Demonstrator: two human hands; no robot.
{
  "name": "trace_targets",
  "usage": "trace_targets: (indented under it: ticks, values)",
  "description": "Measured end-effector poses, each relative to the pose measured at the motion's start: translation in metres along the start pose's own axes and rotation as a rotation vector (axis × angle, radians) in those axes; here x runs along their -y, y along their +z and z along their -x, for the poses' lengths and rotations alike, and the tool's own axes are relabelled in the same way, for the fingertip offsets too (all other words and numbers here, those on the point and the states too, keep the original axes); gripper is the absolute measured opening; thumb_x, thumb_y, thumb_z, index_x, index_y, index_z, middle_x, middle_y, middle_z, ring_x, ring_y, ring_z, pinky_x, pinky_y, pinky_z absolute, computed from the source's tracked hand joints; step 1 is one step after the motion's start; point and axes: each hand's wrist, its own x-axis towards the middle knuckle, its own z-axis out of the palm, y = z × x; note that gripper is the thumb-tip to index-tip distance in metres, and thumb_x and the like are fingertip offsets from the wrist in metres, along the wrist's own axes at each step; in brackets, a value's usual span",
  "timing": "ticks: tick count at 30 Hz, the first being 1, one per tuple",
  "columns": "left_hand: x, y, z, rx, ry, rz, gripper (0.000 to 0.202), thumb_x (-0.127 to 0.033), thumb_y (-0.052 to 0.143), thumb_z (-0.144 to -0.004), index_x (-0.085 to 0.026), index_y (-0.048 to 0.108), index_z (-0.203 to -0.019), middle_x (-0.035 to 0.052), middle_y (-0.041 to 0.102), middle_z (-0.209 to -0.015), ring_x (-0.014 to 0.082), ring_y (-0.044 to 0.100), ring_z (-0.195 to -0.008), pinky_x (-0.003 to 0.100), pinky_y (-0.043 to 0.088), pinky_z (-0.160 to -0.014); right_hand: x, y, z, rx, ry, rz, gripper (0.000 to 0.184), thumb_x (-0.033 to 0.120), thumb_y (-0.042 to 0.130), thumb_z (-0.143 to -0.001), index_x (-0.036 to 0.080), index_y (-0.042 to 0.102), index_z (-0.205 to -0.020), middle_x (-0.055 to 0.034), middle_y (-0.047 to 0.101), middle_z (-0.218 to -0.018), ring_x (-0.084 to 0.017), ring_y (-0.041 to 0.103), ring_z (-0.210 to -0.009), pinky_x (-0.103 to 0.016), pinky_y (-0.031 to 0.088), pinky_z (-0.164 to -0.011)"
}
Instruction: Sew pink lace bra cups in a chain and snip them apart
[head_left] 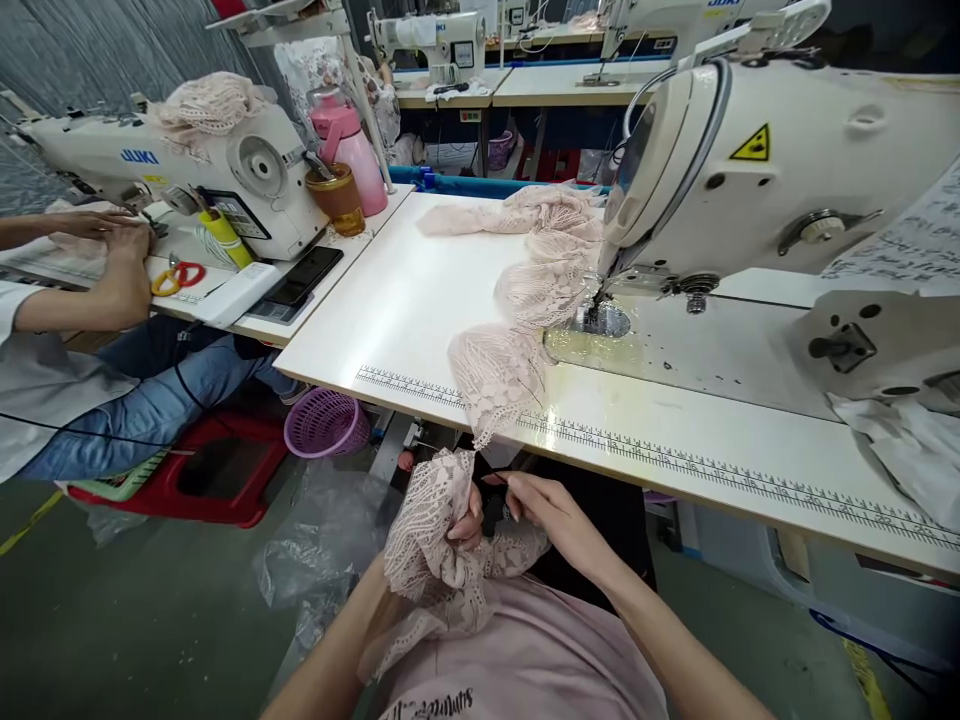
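Below the table edge, in my lap, my left hand (466, 525) is closed on a bunch of pale pink lace (435, 545). My right hand (551, 515) is beside it, fingers pinched on the same lace near its edge. The lace strip (525, 290) runs up over the white table (390, 300), past the printed ruler at the front edge, to the needle area of the white sewing machine (750, 170) and piles up at the table's back.
A co-worker sits at the left with hands (112, 235) on another sewing machine's table, near a pink bottle (352, 150), scissors (178, 278) and a phone (304, 278). A purple basket (326, 422) and a red stool (202, 475) stand on the floor.
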Motion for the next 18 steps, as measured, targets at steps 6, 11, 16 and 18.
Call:
trace_targets:
  ticks: [6,11,16,18]
  values:
    - [0.007,-0.005,0.002,0.13,-0.06,0.056,0.059,-0.082,0.059,-0.054,-0.024,0.054,-0.052,-0.0015,0.029,-0.032,0.0132,0.033,-0.035,0.034,0.034,-0.046,-0.003,0.015,-0.015,0.056,0.017,-0.165,0.045,0.059,0.049,-0.09,0.016,0.061,-0.082,0.0016,0.047,-0.066,-0.009,0.031,-0.056,-0.026,0.02,-0.052]
    - [0.005,-0.003,0.008,0.093,-0.069,0.055,0.055,-0.078,0.054,-0.064,-0.024,0.056,-0.057,-0.0018,0.03,-0.033,0.0133,0.03,-0.038,0.033,0.031,-0.048,0.002,0.021,-0.023,0.051,-0.009,-0.21,0.049,0.059,0.047,-0.09,0.016,0.053,-0.067,0.0032,0.041,-0.061,-0.008,0.027,-0.054,-0.027,0.018,-0.053]
    - [0.003,0.002,0.01,0.055,-0.061,0.047,0.06,-0.084,0.051,-0.061,-0.024,0.052,-0.051,-0.0026,0.027,-0.03,0.0119,0.028,-0.035,0.033,0.029,-0.045,0.003,0.024,-0.034,0.009,-0.021,-0.223,0.051,0.061,0.052,-0.087,0.018,0.043,-0.06,0.0053,0.03,-0.059,-0.008,0.02,-0.053,-0.027,0.015,-0.05]
    - [0.003,0.001,0.009,0.024,-0.03,0.052,0.063,-0.086,0.048,-0.062,-0.024,0.052,-0.051,-0.0027,0.026,-0.03,0.0113,0.027,-0.034,0.032,0.029,-0.044,0.003,0.024,-0.034,0.0,-0.018,-0.226,0.049,0.061,0.053,-0.086,0.018,0.047,-0.063,0.0059,0.026,-0.059,-0.008,0.019,-0.053,-0.027,0.015,-0.05]
